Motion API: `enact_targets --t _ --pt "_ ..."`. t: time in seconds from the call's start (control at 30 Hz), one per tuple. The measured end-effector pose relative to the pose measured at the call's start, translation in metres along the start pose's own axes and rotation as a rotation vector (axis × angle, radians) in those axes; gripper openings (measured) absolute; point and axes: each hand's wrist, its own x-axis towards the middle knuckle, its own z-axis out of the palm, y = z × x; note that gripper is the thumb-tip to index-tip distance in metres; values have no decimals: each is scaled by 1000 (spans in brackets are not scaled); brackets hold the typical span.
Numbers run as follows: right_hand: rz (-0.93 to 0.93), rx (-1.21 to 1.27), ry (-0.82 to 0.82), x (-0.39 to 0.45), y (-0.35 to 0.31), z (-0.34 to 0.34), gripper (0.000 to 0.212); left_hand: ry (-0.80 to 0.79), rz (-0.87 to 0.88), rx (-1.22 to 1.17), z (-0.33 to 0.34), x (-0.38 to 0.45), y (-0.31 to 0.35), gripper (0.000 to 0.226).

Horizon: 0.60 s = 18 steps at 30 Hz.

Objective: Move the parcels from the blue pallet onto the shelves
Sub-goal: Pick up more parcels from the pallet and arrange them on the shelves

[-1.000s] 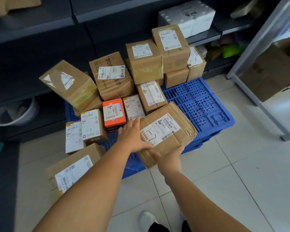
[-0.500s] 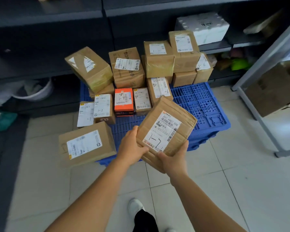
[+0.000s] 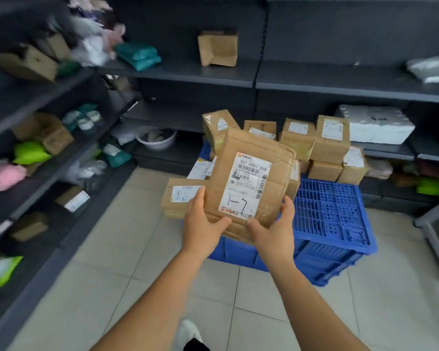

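Parcel (image 3: pixel 249 183) in hand is a flat brown carton, held up tilted above the near edge of the blue pallet (image 3: pixel 332 219), its label facing the camera and marked "1-7" by hand. Left hand (image 3: pixel 203 224) grips the lower left corner, thumb on the front; right hand (image 3: pixel 274 229) grips the lower right corner, its fingers (image 3: pixel 288 206) curled round the side edge. Both hold only the bottom end, so the top is free to tip; sliding one hand under the carton before turning toward a shelf would probably steady it. The handwritten mark likely names the slot, so it is worth matching it before setting down.

Beyond it, more parcels (image 3: pixel 330 140) are stacked at the far side of the pallet, several partly hidden behind the held one. The shelves (image 3: pixel 188 72) on the left are blurred; no shelf numbers can be read anywhere, and the far right shelf is cut off.
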Motion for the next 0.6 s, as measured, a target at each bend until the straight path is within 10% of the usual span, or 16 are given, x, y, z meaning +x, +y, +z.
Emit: enact_targets --t 0.6 --pt "-591 -99 -588 -160 -131 133 107 684 -65 -73 -245 -124 -23 84"
